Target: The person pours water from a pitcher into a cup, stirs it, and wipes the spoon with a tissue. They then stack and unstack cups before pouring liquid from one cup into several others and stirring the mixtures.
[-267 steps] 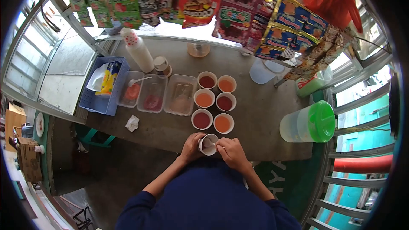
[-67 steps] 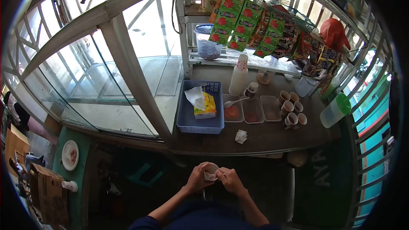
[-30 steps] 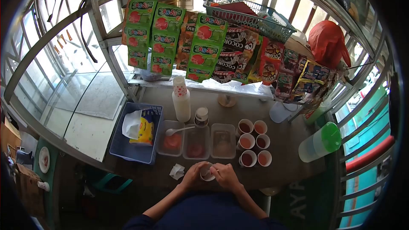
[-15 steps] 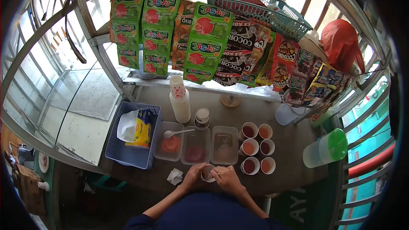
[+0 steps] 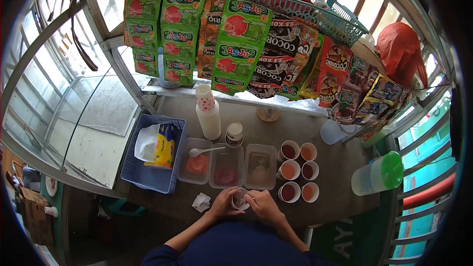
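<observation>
A paper cup (image 5: 240,198) stands at the table's front edge, between my hands. My left hand (image 5: 224,204) is wrapped round its left side. At the cup's right rim my right hand (image 5: 263,207) has its fingers pinched together; what they hold is too small to make out. Just beyond are three clear tubs: one with orange-red contents (image 5: 197,164) and a white spoon (image 5: 199,151) across it, one with dark pink contents (image 5: 226,176), one with pale contents (image 5: 260,173). Several filled cups (image 5: 288,170) stand in two columns to the right, holding dark red and orange drinks.
A blue basket (image 5: 129,166) with a tissue pack is at the left. Behind the tubs stand a cup stack (image 5: 209,118) and a lidded jar (image 5: 234,134). A green-lidded pitcher (image 5: 367,179) lies at the right. Crumpled tissue (image 5: 201,202) is by my left hand. Sachets (image 5: 239,27) hang above.
The cup between my hands has tilted slightly, showing more of its side. My hands have shifted a little around it. The view has moved slightly.
</observation>
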### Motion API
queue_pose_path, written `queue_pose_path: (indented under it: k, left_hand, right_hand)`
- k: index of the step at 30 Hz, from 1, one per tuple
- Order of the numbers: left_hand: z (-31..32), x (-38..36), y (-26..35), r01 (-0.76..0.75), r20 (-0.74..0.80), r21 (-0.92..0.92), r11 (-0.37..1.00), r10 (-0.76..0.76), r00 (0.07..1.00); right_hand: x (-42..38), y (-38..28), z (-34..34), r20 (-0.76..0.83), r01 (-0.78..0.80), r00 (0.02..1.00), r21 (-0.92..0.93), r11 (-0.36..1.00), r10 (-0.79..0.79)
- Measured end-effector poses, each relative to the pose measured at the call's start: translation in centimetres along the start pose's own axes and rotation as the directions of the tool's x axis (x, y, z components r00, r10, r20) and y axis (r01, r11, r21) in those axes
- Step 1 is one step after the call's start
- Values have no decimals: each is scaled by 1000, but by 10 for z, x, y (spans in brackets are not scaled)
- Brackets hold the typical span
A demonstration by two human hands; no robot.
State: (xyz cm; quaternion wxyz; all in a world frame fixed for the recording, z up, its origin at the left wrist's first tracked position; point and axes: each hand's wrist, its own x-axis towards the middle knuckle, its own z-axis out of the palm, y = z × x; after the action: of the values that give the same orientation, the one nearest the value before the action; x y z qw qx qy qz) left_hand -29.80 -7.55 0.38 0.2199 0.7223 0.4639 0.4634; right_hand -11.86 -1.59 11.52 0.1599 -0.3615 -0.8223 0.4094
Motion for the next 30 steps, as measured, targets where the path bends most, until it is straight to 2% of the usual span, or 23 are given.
queue_pose_path:
  k: [1, 2, 4, 5, 7, 11, 13, 14, 16, 17, 19, 20, 22, 23, 25, 26, 28, 30]
  left_hand:
    - [1, 0, -2, 0, -3, 1, 1000, 0, 1000]
    - [2, -2, -3, 8, 10, 14, 1000, -8, 1000]
    - [3, -4, -3, 16, 21, 32, 999, -17, 1000]
    - [5, -4, -2, 26, -19, 14, 1000, -25, 1000]
    - [7, -4, -2, 28, -60, 0, 1000, -28, 998]
    - [9, -2, -4, 1, -109, 3, 1000, -1, 994]
    - [11, -1, -5, -4, -108, 15, 1000, 6, 994]
    - [12, -2, -7, -7, -102, 19, 1000, 9, 995]
    - [11, -2, -8, -7, -96, 23, 1000, 9, 995]
    - [11, -1, -7, -10, -105, 22, 1000, 12, 994]
    - [11, -1, -7, -12, -111, 23, 1000, 15, 994]
    - [11, -1, -9, -7, -103, 14, 1000, 9, 995]
    - [11, -3, -8, 1, -90, 5, 1000, -1, 996]
    - [11, -2, -8, -4, -96, 2, 1000, 4, 995]
    - [11, -1, -8, -11, -100, -2, 1000, 10, 995]
    - [10, -1, -8, -4, -94, -6, 1000, 4, 996]
    - [11, -1, -9, 1, -86, -12, 1000, -2, 996]
    - [12, -1, -12, -32, -92, -12, 999, 31, 995]
  right_hand:
    - [1, 2, -1, 83, -13, 996, 18, 1000, 12]
    - [2, 1, -1, 85, -10, 996, 17, 1000, 8]
    - [2, -3, 1, -72, 29, 997, 52, 998, -25]
    - [3, 0, 1, -71, 33, 997, 52, 998, -29]
    - [5, 6, 0, 35, 47, 998, 22, 999, -48]
    - [6, 4, -2, -14, 23, 1000, -16, 1000, -23]
    - [4, 12, 1, 93, 51, 995, -35, 998, -48]
    - [4, 13, 2, 94, 52, 994, -35, 998, -49]
    - [5, 13, 4, 51, -5, 999, 185, 983, -4]
    - [4, 12, 4, 52, -7, 999, 187, 982, -3]
    - [3, 8, 4, 10, 56, 998, -52, 997, -55]
    - [4, 8, 3, 9, 56, 998, -50, 997, -55]
    - [5, 9, 0, 53, 9, 998, 115, 993, -16]
    - [6, 7, -1, 51, 9, 999, 117, 993, -15]
    - [5, 3, -1, 4, 33, 999, -109, 994, -32]
    - [5, 6, -1, 1, 30, 1000, -108, 994, -30]
    - [5, 13, 0, 87, 24, 996, 21, 999, -26]
    - [5, 9, 2, 44, 8, 999, -24, 1000, -7]
